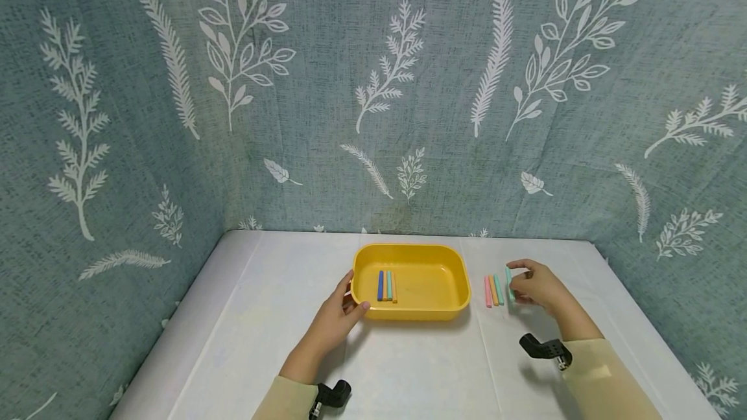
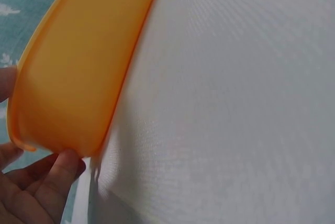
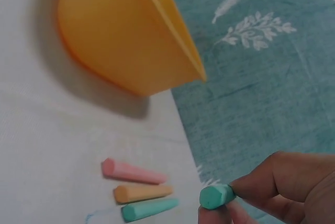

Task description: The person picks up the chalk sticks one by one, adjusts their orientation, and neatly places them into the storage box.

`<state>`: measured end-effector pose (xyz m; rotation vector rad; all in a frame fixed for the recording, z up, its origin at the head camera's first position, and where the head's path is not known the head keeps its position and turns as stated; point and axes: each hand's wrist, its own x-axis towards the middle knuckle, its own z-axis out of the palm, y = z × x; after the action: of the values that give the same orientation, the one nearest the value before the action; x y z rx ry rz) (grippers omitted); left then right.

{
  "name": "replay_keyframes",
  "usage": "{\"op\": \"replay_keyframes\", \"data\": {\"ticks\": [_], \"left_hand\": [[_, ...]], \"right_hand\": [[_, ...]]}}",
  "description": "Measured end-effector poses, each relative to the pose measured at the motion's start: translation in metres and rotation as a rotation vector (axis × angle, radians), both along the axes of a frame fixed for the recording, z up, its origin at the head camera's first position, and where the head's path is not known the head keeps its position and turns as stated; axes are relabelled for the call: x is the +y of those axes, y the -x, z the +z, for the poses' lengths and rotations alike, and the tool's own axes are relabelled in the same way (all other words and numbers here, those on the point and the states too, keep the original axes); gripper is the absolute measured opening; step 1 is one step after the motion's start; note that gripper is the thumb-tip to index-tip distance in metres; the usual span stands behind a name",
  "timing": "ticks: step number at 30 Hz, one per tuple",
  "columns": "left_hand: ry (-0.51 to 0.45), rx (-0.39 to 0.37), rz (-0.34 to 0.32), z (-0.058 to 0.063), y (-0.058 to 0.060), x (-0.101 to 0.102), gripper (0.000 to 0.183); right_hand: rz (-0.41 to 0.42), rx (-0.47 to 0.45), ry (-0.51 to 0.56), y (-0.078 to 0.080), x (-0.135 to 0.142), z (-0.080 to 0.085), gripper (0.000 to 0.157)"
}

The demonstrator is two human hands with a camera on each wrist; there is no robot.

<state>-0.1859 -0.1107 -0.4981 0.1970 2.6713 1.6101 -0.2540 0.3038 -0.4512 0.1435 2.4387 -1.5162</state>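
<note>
My left hand (image 1: 338, 316) grips the left end of a yellow plastic tray (image 1: 414, 314), thumb at its front corner and fingers along its side. In the left wrist view the fingers (image 2: 57, 182) touch the tray's outer wall (image 2: 78, 72). Several chalk sticks, a blue one (image 1: 380, 286) and orange and green ones, lie side by side in the tray's left part. To the tray's right, my right hand (image 1: 539, 287) pinches a green chalk stick (image 3: 214, 196) by its sides. Pink (image 3: 133, 171), orange (image 3: 141, 193) and green (image 3: 149, 209) chalks lie on the cloth beside it.
A white cloth (image 1: 233, 342) covers the table. Green-blue fabric with white leaf prints (image 1: 327, 115) hangs behind and at both sides. Each wrist carries a black camera mount, one at the left (image 1: 334, 394) and one at the right (image 1: 543, 347).
</note>
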Motion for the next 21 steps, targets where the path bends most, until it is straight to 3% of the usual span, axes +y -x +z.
{"op": "replay_keyframes", "data": {"ticks": [21], "left_hand": [[-0.003, -0.001, 0.006, -0.003, 0.002, 0.000, 0.077]], "right_hand": [[0.045, 0.014, 0.118, -0.004, -0.029, 0.044, 0.055]]}}
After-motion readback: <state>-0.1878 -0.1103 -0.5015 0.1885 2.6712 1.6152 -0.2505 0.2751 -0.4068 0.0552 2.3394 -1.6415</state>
